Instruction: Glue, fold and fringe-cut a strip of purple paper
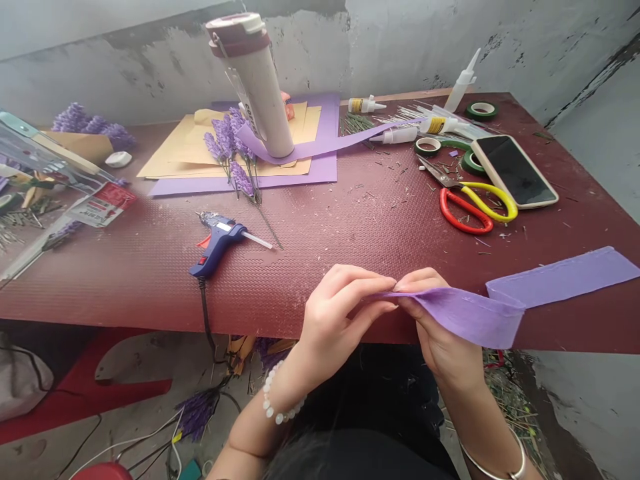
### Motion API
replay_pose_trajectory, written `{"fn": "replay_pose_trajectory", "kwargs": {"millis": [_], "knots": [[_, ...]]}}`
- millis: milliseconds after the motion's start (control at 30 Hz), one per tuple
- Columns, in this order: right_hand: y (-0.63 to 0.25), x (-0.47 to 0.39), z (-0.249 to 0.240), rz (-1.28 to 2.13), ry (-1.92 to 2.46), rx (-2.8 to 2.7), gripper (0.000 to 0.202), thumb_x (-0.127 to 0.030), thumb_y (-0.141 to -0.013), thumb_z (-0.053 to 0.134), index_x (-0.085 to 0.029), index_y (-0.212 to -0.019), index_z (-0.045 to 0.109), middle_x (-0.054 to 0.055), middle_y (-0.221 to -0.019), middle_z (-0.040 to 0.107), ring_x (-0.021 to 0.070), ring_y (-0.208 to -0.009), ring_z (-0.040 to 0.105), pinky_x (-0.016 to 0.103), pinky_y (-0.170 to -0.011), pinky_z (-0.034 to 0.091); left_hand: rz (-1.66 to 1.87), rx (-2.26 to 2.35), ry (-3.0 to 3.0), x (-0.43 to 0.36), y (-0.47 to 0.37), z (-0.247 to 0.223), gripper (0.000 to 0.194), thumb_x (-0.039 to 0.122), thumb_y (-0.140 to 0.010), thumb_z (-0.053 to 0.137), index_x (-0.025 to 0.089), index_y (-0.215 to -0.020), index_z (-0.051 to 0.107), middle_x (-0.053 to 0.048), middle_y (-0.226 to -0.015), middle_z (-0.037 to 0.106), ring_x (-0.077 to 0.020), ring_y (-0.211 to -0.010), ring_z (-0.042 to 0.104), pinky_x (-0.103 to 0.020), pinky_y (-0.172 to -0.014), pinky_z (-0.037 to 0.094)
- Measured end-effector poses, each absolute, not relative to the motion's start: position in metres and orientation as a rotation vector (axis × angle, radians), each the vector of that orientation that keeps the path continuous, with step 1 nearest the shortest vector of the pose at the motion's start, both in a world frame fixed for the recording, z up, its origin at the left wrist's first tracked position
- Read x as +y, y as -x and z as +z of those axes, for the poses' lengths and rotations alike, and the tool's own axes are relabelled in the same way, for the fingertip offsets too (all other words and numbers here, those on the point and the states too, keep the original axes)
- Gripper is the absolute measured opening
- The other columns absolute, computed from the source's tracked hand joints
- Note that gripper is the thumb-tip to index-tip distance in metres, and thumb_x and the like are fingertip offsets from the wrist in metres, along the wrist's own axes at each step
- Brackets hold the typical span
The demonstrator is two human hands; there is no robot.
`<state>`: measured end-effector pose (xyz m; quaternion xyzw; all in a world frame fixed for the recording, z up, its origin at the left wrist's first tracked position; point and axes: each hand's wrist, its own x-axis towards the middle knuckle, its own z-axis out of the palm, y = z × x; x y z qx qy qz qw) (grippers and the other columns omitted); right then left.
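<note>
A long purple strip (465, 315) is pinched at its left end between my two hands, over the table's front edge. My left hand (343, 310) has its fingers and thumb closed on the tip of the strip. My right hand (445, 340) grips the strip just beside it, thumb and fingertips nearly touching those of my left hand. From there the strip runs right, folds over, and its far part lies flat on the dark red table (320, 233). Part of my right hand is hidden behind the strip.
A blue glue gun (217, 247) lies left of centre. Behind it, purple flowers (233, 150) and a tumbler (257, 87) rest on papers. Red and yellow scissors (467, 200), a phone (517, 170), green tape (483, 110) and glue bottles (461, 83) are at the right.
</note>
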<state>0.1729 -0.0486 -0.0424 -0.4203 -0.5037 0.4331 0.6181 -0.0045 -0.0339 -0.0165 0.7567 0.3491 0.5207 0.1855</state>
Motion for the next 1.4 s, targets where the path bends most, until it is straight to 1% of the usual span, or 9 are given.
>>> {"fn": "replay_pose_trajectory", "kwargs": {"millis": [167,333,467,600,933,1133,1200,1300,1400], "knots": [[-0.1752,-0.0500,-0.0457,0.982,0.966,-1.200,0.003,-0.037,-0.099,0.087,-0.036,-0.096,0.089,-0.001,-0.096,0.078,0.0177,-0.088,0.073,0.035,-0.085,0.062,1.525,0.965,-2.115,-0.0341,0.0028,-0.0149,0.008,0.019,-0.101,0.084,0.022,-0.108,0.085,-0.003,-0.097,0.087,-0.0173,-0.091,0.081,-0.028,-0.087,0.067],[-0.1761,-0.0498,-0.0462,1.015,0.919,-1.228,0.009,-0.030,-0.097,0.089,-0.038,-0.101,0.088,-0.003,-0.099,0.078,0.0157,-0.092,0.074,0.031,-0.088,0.060,1.546,1.037,-1.986,-0.0390,0.0036,-0.0151,0.018,0.009,-0.100,0.082,0.024,-0.108,0.090,-0.001,-0.097,0.089,-0.0139,-0.084,0.083,-0.022,-0.081,0.068],[-0.1765,-0.0483,-0.0467,0.989,0.924,-1.213,0.010,-0.037,-0.095,0.091,-0.038,-0.104,0.087,-0.003,-0.101,0.078,0.0167,-0.096,0.074,0.033,-0.093,0.059,1.544,1.084,-1.998,-0.0399,0.0069,-0.0149,0.024,0.002,-0.099,0.079,0.021,-0.107,0.090,-0.001,-0.095,0.090,-0.0118,-0.084,0.085,-0.017,-0.082,0.068],[-0.1758,-0.0466,-0.0452,1.006,0.920,-1.151,0.011,-0.042,-0.093,0.093,-0.039,-0.102,0.087,-0.005,-0.100,0.078,0.0144,-0.094,0.072,0.030,-0.092,0.057,1.545,1.083,-2.005,-0.0387,0.0087,-0.0131,0.024,-0.001,-0.098,0.079,0.020,-0.106,0.089,-0.001,-0.094,0.090,-0.0112,-0.083,0.085,-0.016,-0.082,0.068],[-0.1740,-0.0481,-0.0389,1.048,0.896,-1.094,0.006,-0.040,-0.093,0.093,-0.038,-0.094,0.088,-0.005,-0.093,0.077,0.0137,-0.089,0.072,0.029,-0.087,0.058,1.513,1.078,-1.984,-0.0353,0.0067,-0.0121,0.009,0.010,-0.099,0.084,0.019,-0.100,0.086,-0.002,-0.090,0.086,-0.0124,-0.082,0.082,-0.019,-0.078,0.068],[-0.1707,-0.0468,-0.0370,1.055,0.904,-1.041,0.009,-0.037,-0.092,0.094,-0.034,-0.089,0.086,-0.004,-0.090,0.077,0.0153,-0.085,0.072,0.030,-0.083,0.059,1.470,1.062,-1.977,-0.0352,0.0084,-0.0123,0.010,0.010,-0.098,0.085,0.019,-0.102,0.086,-0.002,-0.094,0.087,-0.0131,-0.086,0.083,-0.020,-0.081,0.067],[-0.1701,-0.0463,-0.0367,1.061,0.914,-1.032,0.010,-0.037,-0.092,0.094,-0.033,-0.089,0.085,-0.004,-0.089,0.078,0.0153,-0.084,0.072,0.030,-0.083,0.058,1.463,1.077,-1.978,-0.0355,0.0095,-0.0123,0.010,0.014,-0.097,0.088,0.019,-0.105,0.086,-0.003,-0.097,0.087,-0.0138,-0.089,0.083,-0.020,-0.083,0.068],[-0.1706,-0.0461,-0.0375,1.065,0.930,-1.037,0.009,-0.036,-0.092,0.093,-0.033,-0.089,0.085,-0.004,-0.089,0.078,0.0154,-0.085,0.072,0.030,-0.084,0.058,1.452,1.096,-1.995,-0.0363,0.0107,-0.0115,0.019,0.022,-0.094,0.092,0.018,-0.112,0.085,-0.005,-0.103,0.087,-0.0162,-0.095,0.084,-0.023,-0.087,0.069],[-0.1718,-0.0466,-0.0387,1.065,0.938,-1.054,0.009,-0.036,-0.093,0.093,-0.033,-0.090,0.085,-0.005,-0.090,0.079,0.0151,-0.085,0.072,0.030,-0.084,0.058,1.435,1.075,-2.070,-0.0373,0.0101,-0.0090,0.022,0.026,-0.095,0.092,0.019,-0.114,0.084,-0.006,-0.106,0.088,-0.0177,-0.097,0.084,-0.026,-0.089,0.070]]}}
